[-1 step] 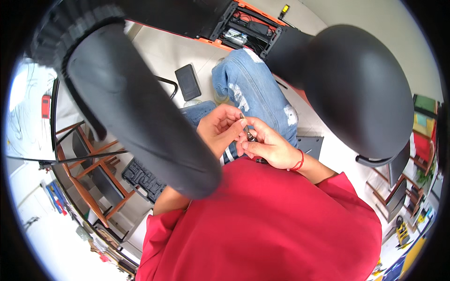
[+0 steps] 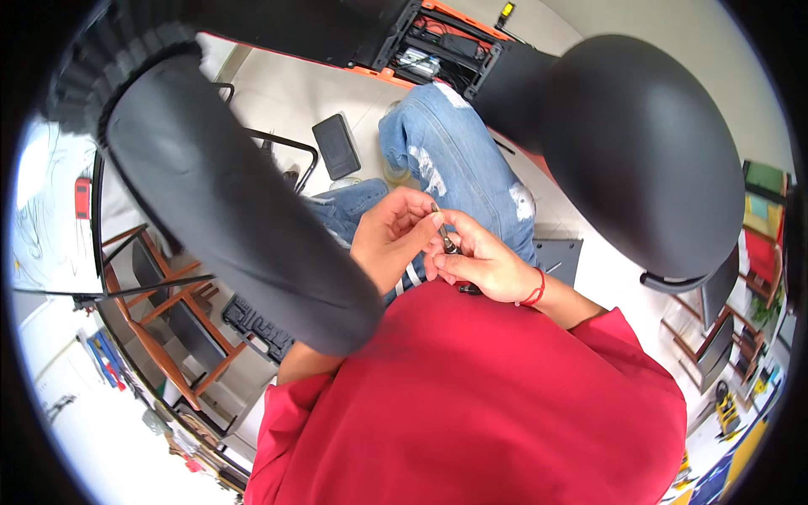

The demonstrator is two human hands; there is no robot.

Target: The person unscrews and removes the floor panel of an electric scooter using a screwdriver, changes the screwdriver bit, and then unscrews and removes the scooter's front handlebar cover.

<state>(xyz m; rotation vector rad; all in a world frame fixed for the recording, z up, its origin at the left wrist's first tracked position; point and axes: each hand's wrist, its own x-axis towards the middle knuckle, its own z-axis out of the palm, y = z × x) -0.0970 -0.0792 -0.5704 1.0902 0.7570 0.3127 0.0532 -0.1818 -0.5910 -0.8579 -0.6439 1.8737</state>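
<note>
As I watched, the left hand [image 2: 394, 234] pinched the slim metal tool's [image 2: 449, 245] upper part, right hand [image 2: 478, 257] grasping lower; long axis slanted, tip forward-left.

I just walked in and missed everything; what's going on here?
The person's left hand and right hand meet, together gripping a slender metal-and-black piece. On the pale tiled floor lies a flat black rectangular object. Ahead, a black housing with orange edges is open, neither hand touching it.
</note>
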